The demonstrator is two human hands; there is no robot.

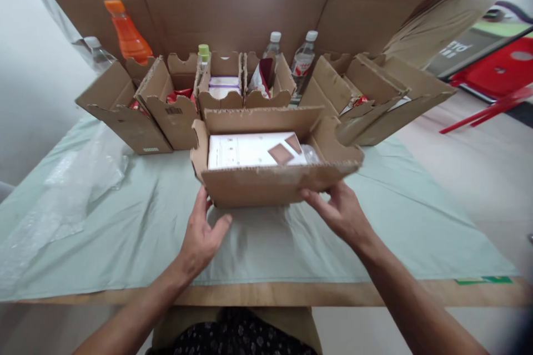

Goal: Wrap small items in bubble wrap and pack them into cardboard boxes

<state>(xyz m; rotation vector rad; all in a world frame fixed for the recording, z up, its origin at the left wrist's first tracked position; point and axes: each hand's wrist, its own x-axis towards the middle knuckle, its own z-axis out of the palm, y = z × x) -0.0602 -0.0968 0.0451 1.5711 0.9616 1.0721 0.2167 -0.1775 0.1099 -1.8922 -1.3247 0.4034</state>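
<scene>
An open cardboard box (258, 186) sits in the middle, its long side toward me. Inside lies a white carton (245, 150) with brown diamond shapes, and clear plastic shows at its right end. My left hand (204, 236) is at the box's lower left corner, thumb spread away from the fingers, fingertips partly hidden by the box. My right hand (339, 211) grips the lower right part of the box, thumb on the front side and the other fingers partly hidden beneath.
Behind stands a row of open cardboard bins (179, 116) with packets inside. An orange bottle (131, 36) and clear bottles (302, 61) stand behind them. Bubble wrap (70, 194) lies left on the green cloth (166, 249). A person's sleeve (453, 11) and a red chair (499, 69) are at right.
</scene>
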